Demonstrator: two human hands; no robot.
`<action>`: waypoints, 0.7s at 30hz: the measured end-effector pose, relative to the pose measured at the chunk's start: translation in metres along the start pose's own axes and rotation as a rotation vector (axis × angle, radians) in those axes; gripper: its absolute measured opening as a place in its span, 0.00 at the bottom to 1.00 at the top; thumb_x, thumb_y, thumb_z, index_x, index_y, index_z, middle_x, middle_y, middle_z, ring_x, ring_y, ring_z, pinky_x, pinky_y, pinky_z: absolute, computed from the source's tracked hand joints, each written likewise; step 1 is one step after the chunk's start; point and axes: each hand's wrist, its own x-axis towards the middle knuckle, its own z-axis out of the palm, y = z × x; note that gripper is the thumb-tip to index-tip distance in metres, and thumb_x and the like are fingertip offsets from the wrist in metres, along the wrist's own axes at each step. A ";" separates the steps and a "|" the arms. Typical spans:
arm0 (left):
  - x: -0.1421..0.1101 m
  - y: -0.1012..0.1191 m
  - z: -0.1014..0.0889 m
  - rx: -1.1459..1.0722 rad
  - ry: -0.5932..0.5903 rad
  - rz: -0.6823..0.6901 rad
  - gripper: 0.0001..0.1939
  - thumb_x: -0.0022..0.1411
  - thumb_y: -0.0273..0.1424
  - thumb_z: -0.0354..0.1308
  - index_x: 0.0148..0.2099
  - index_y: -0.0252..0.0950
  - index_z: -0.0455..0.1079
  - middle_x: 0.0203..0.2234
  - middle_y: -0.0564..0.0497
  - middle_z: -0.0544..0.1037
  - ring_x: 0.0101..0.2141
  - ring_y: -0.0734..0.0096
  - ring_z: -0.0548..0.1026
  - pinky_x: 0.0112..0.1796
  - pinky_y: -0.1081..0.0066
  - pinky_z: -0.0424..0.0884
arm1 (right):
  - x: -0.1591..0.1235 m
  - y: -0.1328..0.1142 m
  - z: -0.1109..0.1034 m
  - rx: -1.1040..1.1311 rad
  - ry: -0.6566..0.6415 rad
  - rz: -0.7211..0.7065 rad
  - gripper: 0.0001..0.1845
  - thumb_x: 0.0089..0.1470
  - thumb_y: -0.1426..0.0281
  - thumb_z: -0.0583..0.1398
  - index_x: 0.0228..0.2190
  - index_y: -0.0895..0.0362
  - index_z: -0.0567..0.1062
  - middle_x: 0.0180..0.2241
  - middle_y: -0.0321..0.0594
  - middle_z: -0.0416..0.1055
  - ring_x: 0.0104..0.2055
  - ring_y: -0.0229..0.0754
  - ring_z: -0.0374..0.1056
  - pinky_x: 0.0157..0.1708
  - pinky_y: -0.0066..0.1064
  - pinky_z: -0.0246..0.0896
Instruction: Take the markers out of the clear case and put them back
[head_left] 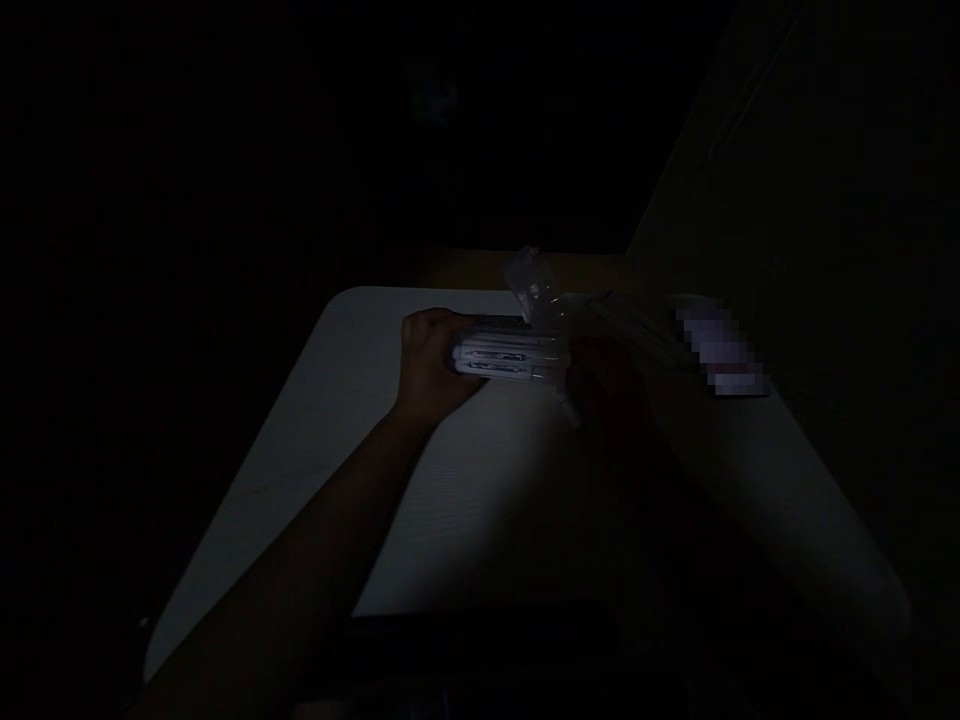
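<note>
My left hand (pixel 433 365) is shut around one end of a bundle of white marker pens (pixel 501 357), which lie side by side with dark printed labels. Clear plastic packaging (pixel 534 285) rises from the far side of the bundle and stretches to the right. My right hand (pixel 607 395) is a dim shape in deep shadow beside the pens' other end. Whether it holds the plastic or anything else is hidden by the dark.
A pale table (pixel 322 430) runs under my arms, with its far corner at the upper left. A pixelated, blurred patch (pixel 720 350) lies at the right end of the plastic. A dark wall stands behind and to the right.
</note>
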 end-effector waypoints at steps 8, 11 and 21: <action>0.001 0.003 0.000 0.045 -0.014 -0.078 0.28 0.42 0.39 0.67 0.47 0.41 0.65 0.42 0.47 0.71 0.46 0.56 0.68 0.47 0.55 0.64 | 0.003 -0.003 -0.003 -0.050 0.046 0.035 0.25 0.61 0.53 0.45 0.45 0.50 0.75 0.47 0.43 0.73 0.52 0.47 0.66 0.52 0.44 0.60; 0.001 0.002 0.000 0.050 0.002 -0.068 0.27 0.43 0.38 0.67 0.47 0.40 0.65 0.42 0.47 0.70 0.46 0.56 0.68 0.47 0.56 0.64 | 0.006 0.004 -0.007 -0.120 -0.030 0.125 0.25 0.60 0.54 0.46 0.33 0.51 0.78 0.34 0.43 0.75 0.42 0.48 0.70 0.42 0.42 0.64; -0.001 -0.003 0.001 0.035 0.058 -0.017 0.30 0.42 0.39 0.67 0.48 0.41 0.63 0.42 0.47 0.70 0.45 0.55 0.69 0.45 0.57 0.64 | -0.005 -0.023 -0.018 -0.419 -0.568 0.375 0.27 0.54 0.60 0.55 0.53 0.58 0.70 0.50 0.50 0.72 0.49 0.54 0.69 0.46 0.45 0.63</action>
